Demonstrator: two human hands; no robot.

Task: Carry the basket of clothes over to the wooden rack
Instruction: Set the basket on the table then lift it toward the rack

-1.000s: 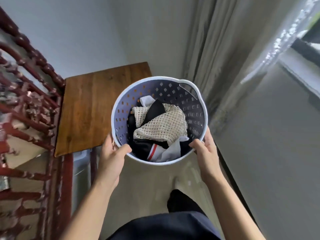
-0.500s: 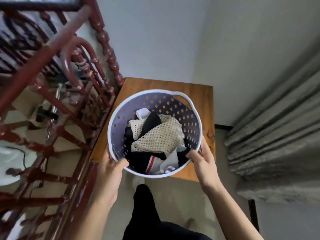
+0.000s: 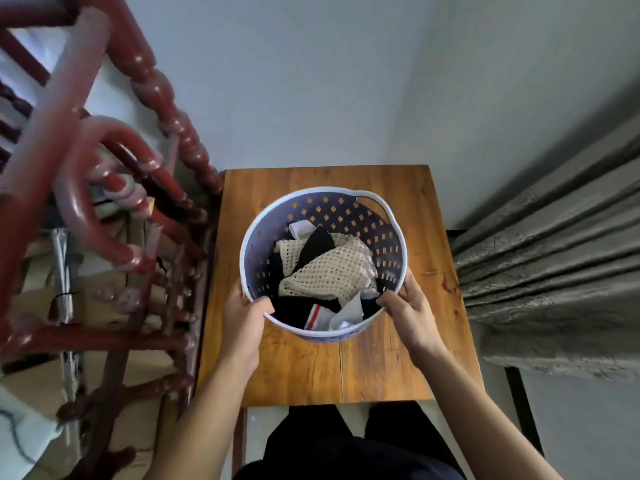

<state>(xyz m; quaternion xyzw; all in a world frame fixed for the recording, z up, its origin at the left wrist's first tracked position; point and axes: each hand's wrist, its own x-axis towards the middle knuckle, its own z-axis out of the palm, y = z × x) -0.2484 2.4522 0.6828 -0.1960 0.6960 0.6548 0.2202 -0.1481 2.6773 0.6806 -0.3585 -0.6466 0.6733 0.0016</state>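
A round, perforated lavender basket point(image 3: 349, 216) with a white rim is over the middle of a small wooden table point(image 3: 381, 362); I cannot tell if it rests on the top. Inside lie clothes point(image 3: 329, 271): a cream mesh piece, black fabric and a white piece with a red stripe. My left hand point(image 3: 244, 320) grips the near-left rim, thumb inside. My right hand point(image 3: 410, 306) grips the near-right rim, thumb inside. The dark red turned wooden rack point(image 3: 114, 202) stands just left of the table.
Grey curtains point(image 3: 554, 265) hang close on the right of the table. A pale wall rises behind it. My dark trousers show at the bottom, right against the table's near edge. Through the rack's bars I see cardboard and a metal pole.
I have stepped up to the table and turned left. The basket, held in both hands throughout, has gone from beside the table to over its middle. The rack is nearer.
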